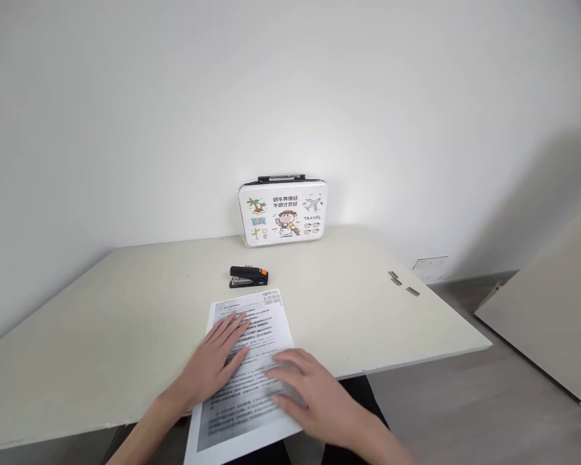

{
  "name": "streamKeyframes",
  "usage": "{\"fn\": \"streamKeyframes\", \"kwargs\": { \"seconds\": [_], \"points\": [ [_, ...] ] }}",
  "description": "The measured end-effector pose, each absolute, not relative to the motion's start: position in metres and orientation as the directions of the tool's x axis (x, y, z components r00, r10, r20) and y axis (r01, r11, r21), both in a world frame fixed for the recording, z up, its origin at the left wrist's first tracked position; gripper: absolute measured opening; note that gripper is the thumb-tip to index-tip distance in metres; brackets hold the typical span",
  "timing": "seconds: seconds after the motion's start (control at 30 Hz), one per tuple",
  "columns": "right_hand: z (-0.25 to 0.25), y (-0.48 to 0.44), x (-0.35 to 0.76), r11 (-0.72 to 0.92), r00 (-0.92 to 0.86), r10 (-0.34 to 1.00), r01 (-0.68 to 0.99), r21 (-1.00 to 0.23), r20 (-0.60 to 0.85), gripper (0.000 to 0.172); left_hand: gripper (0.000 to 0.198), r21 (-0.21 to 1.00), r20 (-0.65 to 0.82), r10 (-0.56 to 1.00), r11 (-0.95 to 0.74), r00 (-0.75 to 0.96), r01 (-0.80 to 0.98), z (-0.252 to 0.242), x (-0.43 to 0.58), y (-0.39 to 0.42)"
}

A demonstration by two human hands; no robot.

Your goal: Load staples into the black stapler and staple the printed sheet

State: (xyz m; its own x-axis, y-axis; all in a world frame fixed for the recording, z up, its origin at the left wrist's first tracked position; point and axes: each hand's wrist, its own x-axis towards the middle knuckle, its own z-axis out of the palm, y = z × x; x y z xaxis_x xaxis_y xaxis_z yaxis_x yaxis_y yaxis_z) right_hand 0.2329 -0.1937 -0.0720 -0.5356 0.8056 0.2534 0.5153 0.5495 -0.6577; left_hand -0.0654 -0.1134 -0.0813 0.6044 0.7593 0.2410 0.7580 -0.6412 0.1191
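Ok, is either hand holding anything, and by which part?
No grip shows: the left hand lies flat on the printed page; the right hand curves over its right side, contact unclear.

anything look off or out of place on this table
Two mildly odd things: the printed paper lies slightly askew, its lower end jutting past the near edge of the table; and three small grey strips, perhaps staples, lie loose near the right edge, away from the stapler.
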Motion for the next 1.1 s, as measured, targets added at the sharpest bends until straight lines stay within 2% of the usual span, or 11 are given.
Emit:
{"fn": "streamKeyframes", "kwargs": {
  "seconds": [0.1, 0.23, 0.37, 0.43, 0.53, 0.6, 0.83, 1.1],
  "points": [
    [-0.075, -0.151, 0.232, 0.542, -0.475, 0.823, 0.491, -0.682, 0.312, 0.041, 0.064, 0.122, 0.239, 0.766, -0.634, 0.597, 0.764, -0.077, -0.09, -0.112],
    [-0.088, -0.072, 0.219, 0.51, -0.298, 0.86, 0.535, -0.674, 0.415, 0.053, 0.06, 0.138, 0.243, 0.781, -0.615, 0.576, 0.776, -0.075, -0.102, -0.112],
    [-0.101, 0.004, 0.191, 0.441, -0.155, 0.888, 0.556, -0.705, 0.433, 0.062, 0.059, 0.166, 0.227, 0.802, -0.591, 0.552, 0.79, -0.074, -0.099, -0.116],
    [-0.106, 0.03, 0.177, 0.408, -0.146, 0.908, 0.519, -0.751, 0.392, 0.057, 0.06, 0.187, 0.221, 0.81, -0.582, 0.544, 0.791, -0.074, -0.097, -0.119],
    [-0.114, 0.049, 0.171, 0.397, -0.181, 0.918, 0.468, -0.789, 0.354, 0.038, 0.059, 0.206, 0.203, 0.819, -0.571, 0.537, 0.794, -0.073, -0.096, -0.121],
    [-0.119, 0.052, 0.178, 0.395, -0.188, 0.919, 0.448, -0.802, 0.348, 0.033, 0.058, 0.214, 0.185, 0.828, -0.56, 0.53, 0.8, -0.072, -0.097, -0.121],
    [-0.12, 0.021, 0.265, 0.355, -0.116, 0.933, 0.437, -0.827, 0.34, 0.039, 0.057, 0.245, 0.199, 0.828, -0.561, 0.525, 0.791, -0.07, -0.096, -0.122],
    [-0.101, -0.061, 0.35, 0.319, -0.208, 0.945, 0.408, -0.855, 0.253, 0.04, 0.056, 0.167, 0.144, 0.821, -0.57, 0.552, 0.805, -0.063, -0.111, -0.099]
  ]
}}
